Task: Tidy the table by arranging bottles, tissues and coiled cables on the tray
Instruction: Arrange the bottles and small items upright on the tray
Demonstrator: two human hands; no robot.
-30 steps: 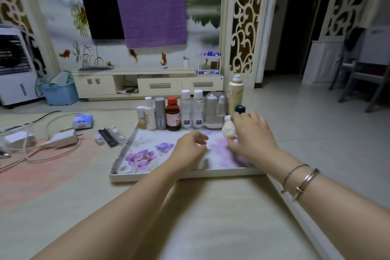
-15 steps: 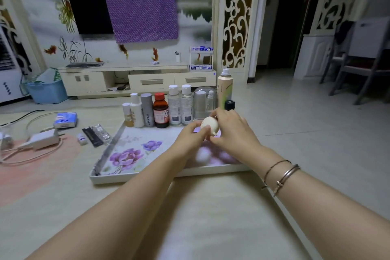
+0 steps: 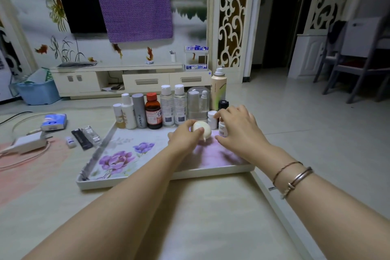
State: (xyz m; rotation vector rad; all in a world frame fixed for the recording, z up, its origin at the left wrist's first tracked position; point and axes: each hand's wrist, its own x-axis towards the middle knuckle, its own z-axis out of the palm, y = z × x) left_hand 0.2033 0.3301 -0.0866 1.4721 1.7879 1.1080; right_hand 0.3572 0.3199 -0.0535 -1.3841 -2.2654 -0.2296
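Observation:
A flowered white tray (image 3: 109, 173) lies on the table with a row of bottles (image 3: 166, 107) standing along its far edge. My left hand (image 3: 184, 136) grips a small round cream bottle (image 3: 203, 130) just above the tray's far right part. My right hand (image 3: 238, 127) closes its fingertips on a small white labelled bottle (image 3: 222, 130) beside it. Another small white bottle (image 3: 211, 118) and a black-capped one (image 3: 223, 104) stand behind. A blue tissue pack (image 3: 53, 122) and a white charger with loose cable (image 3: 27, 143) lie left of the tray.
Small items, a black bar (image 3: 81, 138), a clear packet (image 3: 90, 135) and a tiny white bottle (image 3: 70, 141), lie between the tissue pack and the tray. The table's right edge (image 3: 280, 202) runs close to my right forearm. A TV cabinet (image 3: 130, 79) stands behind.
The round cream bottle passed from my right hand to my left. My right hand moved right and took hold of the small white labelled bottle.

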